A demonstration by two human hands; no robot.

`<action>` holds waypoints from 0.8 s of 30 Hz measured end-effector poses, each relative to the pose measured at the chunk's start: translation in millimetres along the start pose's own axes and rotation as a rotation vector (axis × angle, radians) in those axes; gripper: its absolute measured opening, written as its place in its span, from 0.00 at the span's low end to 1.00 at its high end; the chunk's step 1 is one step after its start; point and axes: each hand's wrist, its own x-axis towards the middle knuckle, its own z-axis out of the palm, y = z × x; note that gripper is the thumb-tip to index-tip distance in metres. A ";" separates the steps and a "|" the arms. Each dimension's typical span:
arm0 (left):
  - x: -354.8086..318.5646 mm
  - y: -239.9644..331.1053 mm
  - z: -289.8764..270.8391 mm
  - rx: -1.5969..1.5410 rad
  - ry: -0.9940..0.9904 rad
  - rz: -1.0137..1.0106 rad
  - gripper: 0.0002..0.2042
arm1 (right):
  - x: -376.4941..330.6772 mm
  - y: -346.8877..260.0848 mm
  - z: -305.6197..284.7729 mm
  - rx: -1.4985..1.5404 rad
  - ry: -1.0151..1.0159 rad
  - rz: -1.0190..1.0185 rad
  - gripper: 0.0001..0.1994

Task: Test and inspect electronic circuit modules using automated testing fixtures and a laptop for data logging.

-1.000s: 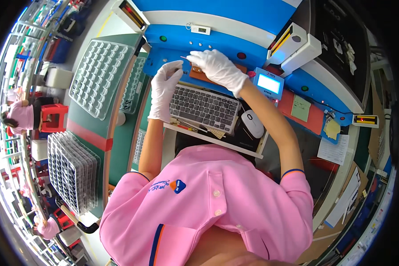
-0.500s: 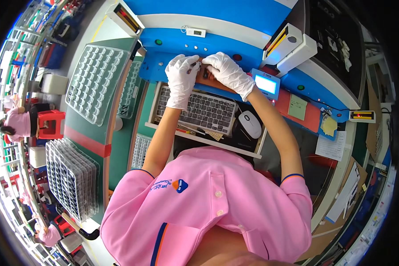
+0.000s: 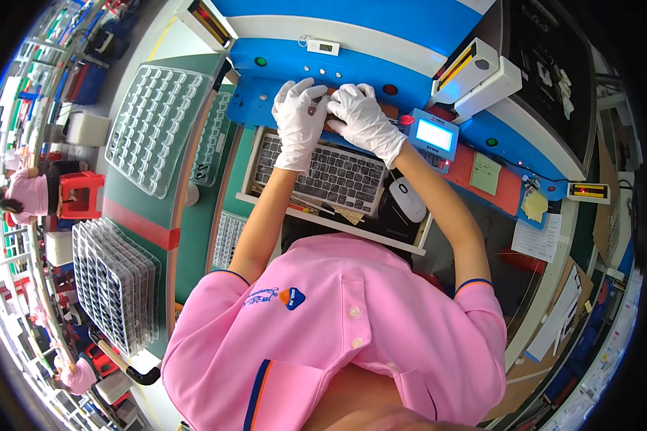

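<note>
Both my hands wear white gloves and work close together over the blue bench fixture [image 3: 243,100]. My left hand [image 3: 297,123] is closed in a pinch, with a small dark part [image 3: 312,110] showing between its fingertips; its kind is too small to make out. Right beside it, my right hand [image 3: 364,122] has its fingers bent down, its fingertips nearly meeting the left ones. What the right fingers hold, if anything, is hidden. A brown pad [image 3: 389,111] lies beneath the hands and is mostly covered by them.
Below the hands, a drawer holds a keyboard [image 3: 341,179] and a white mouse [image 3: 407,200]. A small lit screen [image 3: 434,136] stands to the right. Clear plastic trays [image 3: 158,129] lie on the left bench, with a tray stack [image 3: 115,284] nearer. Light-barrier posts [image 3: 474,75] flank the fixture.
My right hand has shifted left and closer to my left hand, covering more of the pad. A red button beside the screen has come into sight. The whole view has tilted slightly.
</note>
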 end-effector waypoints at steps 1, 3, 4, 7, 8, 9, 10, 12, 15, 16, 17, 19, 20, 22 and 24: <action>-2.7 -1.8 -0.3 -0.024 -0.006 -0.011 0.13 | -1.0 -2.2 -0.7 0.053 0.062 -0.002 0.15; -5.4 -3.8 0.7 -0.049 -0.013 -0.025 0.13 | -2.8 -7.3 -10.5 0.150 0.151 0.017 0.14; -5.4 -4.1 1.8 -0.052 -0.005 -0.010 0.13 | -4.1 -10.4 -19.3 0.248 0.240 0.037 0.13; -5.7 -6.0 3.9 -0.050 0.018 0.014 0.13 | -15.3 -16.8 -58.3 0.418 0.414 0.116 0.11; -5.8 -4.8 4.9 -0.054 0.019 0.005 0.13 | -24.9 -15.7 -68.9 0.488 0.503 0.179 0.09; -6.0 -3.7 5.8 -0.057 0.021 -0.003 0.13 | -37.3 -13.1 -73.8 0.489 0.499 0.176 0.09; -6.3 -3.6 5.7 -0.059 0.024 -0.013 0.13 | -49.7 -9.3 -78.1 0.557 0.498 0.402 0.08; -6.4 -2.6 5.8 -0.054 0.024 -0.021 0.13 | -63.2 -1.2 -76.8 0.618 0.494 0.634 0.07; -7.3 0.4 6.1 -0.046 0.021 -0.032 0.13 | -78.1 7.8 -56.0 0.927 0.636 0.625 0.05; -8.7 -0.3 4.8 -0.033 0.023 -0.031 0.13 | -77.6 6.1 -53.8 0.928 0.638 0.626 0.05; -10.0 -1.1 3.3 -0.020 0.025 -0.030 0.13 | -76.2 3.0 -51.7 0.949 0.629 0.623 0.05; -11.0 -2.5 2.0 -0.005 0.026 -0.028 0.13 | -72.4 -3.7 -48.0 0.992 0.612 0.616 0.05; -11.6 -2.3 2.1 -0.012 0.032 -0.037 0.13 | -70.2 -5.2 -46.2 0.994 0.613 0.616 0.05; -10.9 0.1 3.2 -0.027 0.045 -0.052 0.13 | -63.6 -3.9 -44.7 1.023 0.659 0.596 0.05; -12.3 -0.6 1.5 -0.016 0.048 -0.044 0.13 | -57.1 -8.0 -41.1 1.043 0.682 0.587 0.05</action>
